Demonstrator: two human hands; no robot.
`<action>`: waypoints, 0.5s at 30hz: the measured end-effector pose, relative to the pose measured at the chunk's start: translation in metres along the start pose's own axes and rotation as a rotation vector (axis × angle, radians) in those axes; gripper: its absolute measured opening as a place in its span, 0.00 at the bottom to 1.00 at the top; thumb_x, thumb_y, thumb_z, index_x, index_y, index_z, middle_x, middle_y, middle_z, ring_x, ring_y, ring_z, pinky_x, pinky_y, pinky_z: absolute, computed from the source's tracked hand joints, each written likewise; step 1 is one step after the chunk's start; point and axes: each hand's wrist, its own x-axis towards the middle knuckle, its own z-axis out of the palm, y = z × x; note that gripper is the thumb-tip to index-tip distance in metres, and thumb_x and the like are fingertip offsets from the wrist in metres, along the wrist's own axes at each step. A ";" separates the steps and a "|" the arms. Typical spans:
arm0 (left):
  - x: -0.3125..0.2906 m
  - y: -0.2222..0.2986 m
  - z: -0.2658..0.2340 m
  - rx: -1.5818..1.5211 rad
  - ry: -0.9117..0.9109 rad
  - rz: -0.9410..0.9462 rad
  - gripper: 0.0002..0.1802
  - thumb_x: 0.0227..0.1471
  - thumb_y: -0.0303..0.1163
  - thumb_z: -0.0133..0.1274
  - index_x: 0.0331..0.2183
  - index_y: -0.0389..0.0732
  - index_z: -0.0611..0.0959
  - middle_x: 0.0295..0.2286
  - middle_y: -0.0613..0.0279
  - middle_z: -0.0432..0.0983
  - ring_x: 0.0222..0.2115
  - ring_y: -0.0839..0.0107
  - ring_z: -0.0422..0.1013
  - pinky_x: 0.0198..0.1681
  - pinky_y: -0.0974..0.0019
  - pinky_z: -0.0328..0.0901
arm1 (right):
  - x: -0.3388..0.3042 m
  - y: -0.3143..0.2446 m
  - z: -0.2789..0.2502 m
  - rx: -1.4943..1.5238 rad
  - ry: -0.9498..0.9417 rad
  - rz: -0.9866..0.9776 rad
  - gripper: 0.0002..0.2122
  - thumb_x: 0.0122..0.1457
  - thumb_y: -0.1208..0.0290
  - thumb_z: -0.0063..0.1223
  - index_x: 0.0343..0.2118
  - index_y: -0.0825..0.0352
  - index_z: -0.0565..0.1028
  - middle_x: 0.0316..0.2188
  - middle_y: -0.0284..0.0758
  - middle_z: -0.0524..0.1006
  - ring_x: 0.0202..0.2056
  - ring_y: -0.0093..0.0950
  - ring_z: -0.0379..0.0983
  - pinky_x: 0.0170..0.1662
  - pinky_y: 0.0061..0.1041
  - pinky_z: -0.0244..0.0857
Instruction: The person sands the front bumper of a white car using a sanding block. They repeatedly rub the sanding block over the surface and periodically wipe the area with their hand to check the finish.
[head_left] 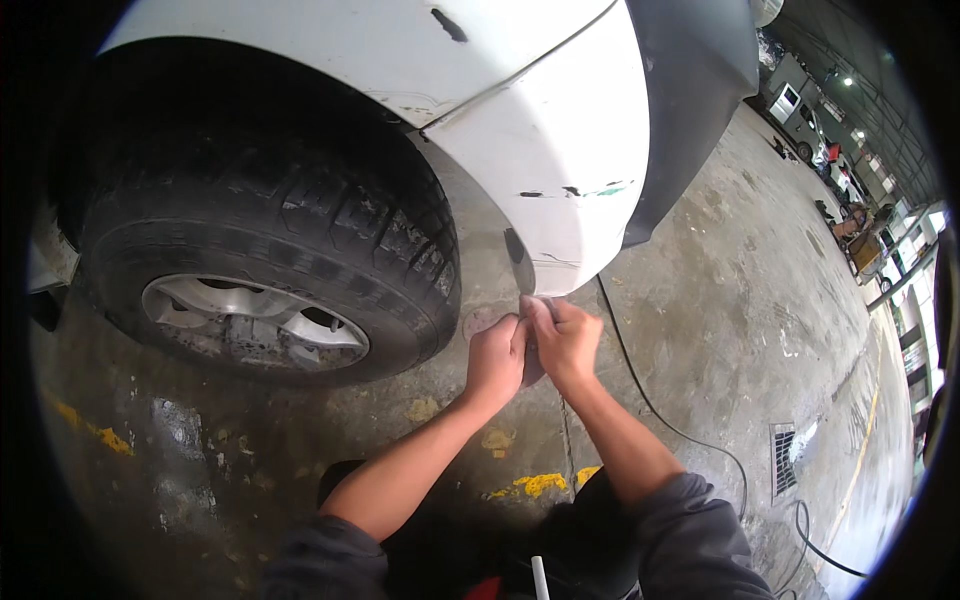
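At the lower tip of a scratched white bumper corner (595, 120), my two hands are together with bent fingers. My left hand (495, 362) is closed, its thumb side against the right. My right hand (570, 345) is closed too, its thumb and fingers pinched close to the bumper's bottom edge. Between and below them shows a thin pinkish-grey piece (533, 368), perhaps a sanding sheet; the fingers hide most of it. A pale pinkish round patch (481, 320) shows beside the left knuckles. Dark chips and a greenish mark lie on the white paint.
A big black tyre (300, 230) with a silver wheel (255, 325) stands at left under the white fender (330, 35). Dark grey trim (695, 90) borders the bumper. A black cable (650, 395) crosses the concrete floor toward a drain grate (783, 460). Vehicles stand far right.
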 end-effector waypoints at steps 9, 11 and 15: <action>0.001 -0.004 -0.001 -0.048 -0.012 -0.018 0.14 0.65 0.35 0.50 0.31 0.35 0.79 0.28 0.38 0.76 0.32 0.37 0.74 0.32 0.46 0.67 | 0.011 -0.008 -0.006 0.024 -0.018 -0.050 0.17 0.61 0.61 0.64 0.28 0.73 0.82 0.19 0.49 0.77 0.16 0.36 0.71 0.25 0.30 0.67; 0.008 -0.023 0.010 0.045 -0.126 -0.137 0.12 0.65 0.33 0.49 0.36 0.34 0.81 0.33 0.39 0.78 0.35 0.37 0.75 0.35 0.49 0.69 | 0.006 0.020 0.004 -0.186 -0.075 -0.009 0.16 0.62 0.61 0.64 0.29 0.72 0.83 0.20 0.50 0.78 0.18 0.38 0.73 0.26 0.31 0.68; -0.001 -0.012 0.004 -0.062 0.065 0.031 0.15 0.65 0.35 0.52 0.29 0.34 0.79 0.26 0.38 0.76 0.30 0.37 0.74 0.30 0.47 0.66 | 0.005 -0.006 -0.001 0.115 0.000 -0.027 0.13 0.60 0.64 0.67 0.31 0.73 0.83 0.17 0.46 0.76 0.20 0.20 0.72 0.26 0.29 0.67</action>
